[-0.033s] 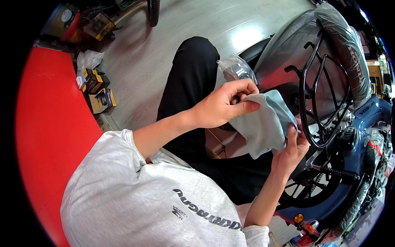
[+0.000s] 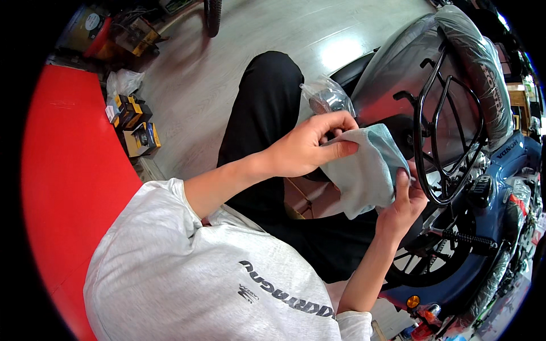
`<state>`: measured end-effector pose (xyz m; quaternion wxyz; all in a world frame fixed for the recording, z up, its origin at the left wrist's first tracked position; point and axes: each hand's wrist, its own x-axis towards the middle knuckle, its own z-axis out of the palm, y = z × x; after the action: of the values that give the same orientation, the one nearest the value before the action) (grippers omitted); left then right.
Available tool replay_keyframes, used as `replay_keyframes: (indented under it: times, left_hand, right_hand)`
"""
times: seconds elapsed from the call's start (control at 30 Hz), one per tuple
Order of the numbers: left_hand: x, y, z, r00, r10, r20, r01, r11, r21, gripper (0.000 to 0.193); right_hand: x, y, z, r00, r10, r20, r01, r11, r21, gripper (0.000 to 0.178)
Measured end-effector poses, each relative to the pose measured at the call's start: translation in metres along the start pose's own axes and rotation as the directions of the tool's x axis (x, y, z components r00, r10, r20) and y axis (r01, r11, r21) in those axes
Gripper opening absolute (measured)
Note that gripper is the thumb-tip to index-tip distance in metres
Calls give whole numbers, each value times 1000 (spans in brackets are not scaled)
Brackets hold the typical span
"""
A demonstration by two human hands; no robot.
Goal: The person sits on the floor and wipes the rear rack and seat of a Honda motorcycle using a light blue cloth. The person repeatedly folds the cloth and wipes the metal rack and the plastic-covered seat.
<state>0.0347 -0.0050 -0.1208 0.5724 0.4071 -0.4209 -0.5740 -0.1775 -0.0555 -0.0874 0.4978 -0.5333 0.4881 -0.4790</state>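
Note:
My left hand [image 2: 311,145] pinches the upper left edge of a pale blue-grey cloth [image 2: 361,170] between thumb and fingers. At the cloth's right corner my right hand [image 2: 402,204] is closed, its thumb pressed on the fabric. Between the two hands the cloth hangs in loose folds above my lap. Just right of my right hand stands a black tubular metal rack [image 2: 422,133] on a blue motorcycle [image 2: 500,176]. Behind the cloth, a clear plastic-wrapped round part [image 2: 327,98] shows near the motorcycle's wheel.
An open cardboard box [image 2: 307,199] lies under the cloth, partly hidden. On the left are a red surface [image 2: 74,187] and small black-and-yellow boxes [image 2: 142,138]. Clear plastic wraps the motorcycle's seat [image 2: 483,74]. A tyre [image 2: 212,17] stands on the pale floor [image 2: 187,85] at the back.

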Motion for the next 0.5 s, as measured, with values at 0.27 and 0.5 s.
replay_keyframes:
  times: [0.27, 0.5]
  left_hand:
    - [-10, -4, 2, 1000, 16, 8, -18, 854, 520, 38]
    - [-8, 3, 7, 1000, -31, 7, 28, 973, 229, 22]
  right_hand:
    - [-6, 5, -21, 986, 167, 16, -163, 976, -145, 24]
    - [-8, 9, -28, 948, 318, -5, -314, 939, 140, 35]
